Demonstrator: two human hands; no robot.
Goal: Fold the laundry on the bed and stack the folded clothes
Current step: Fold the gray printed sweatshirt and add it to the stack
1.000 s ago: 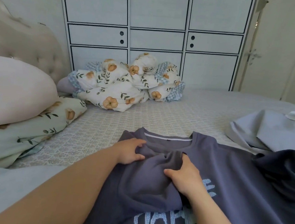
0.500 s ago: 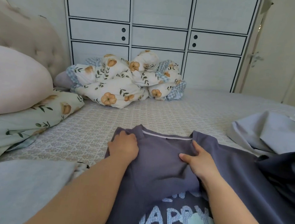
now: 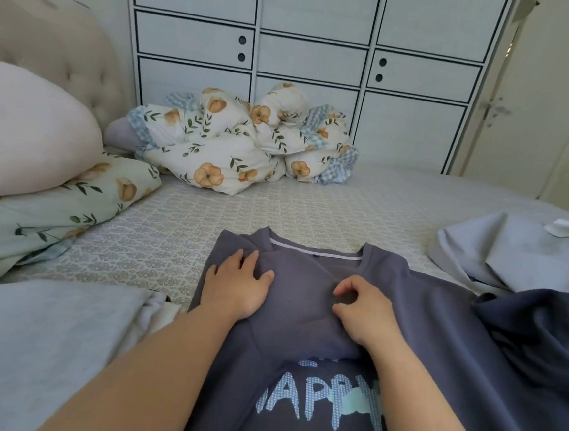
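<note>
A slate-blue T-shirt [image 3: 414,329] with pale printed letters lies front-up on the bed [image 3: 276,214], its neckline away from me. Its left sleeve part is folded over the chest. My left hand [image 3: 235,286] lies flat with spread fingers on that folded part near the collar. My right hand [image 3: 364,311] rests beside it on the chest, fingers curled and pinching a bit of the fabric. A light grey garment [image 3: 37,348] lies at the near left. A pale blue garment [image 3: 520,256] and a dark navy one [image 3: 548,327] lie at the right.
A bunched floral duvet [image 3: 241,142] sits at the far side of the bed against a white wardrobe [image 3: 311,56]. A pink pillow [image 3: 25,131] and a floral pillow [image 3: 56,209] lie at the left by the padded headboard. A door stands at the far right.
The folded sleeve part has been spread flatter over the chest. My left hand opened out flat on it, and my right hand curled its fingers into the fabric.
</note>
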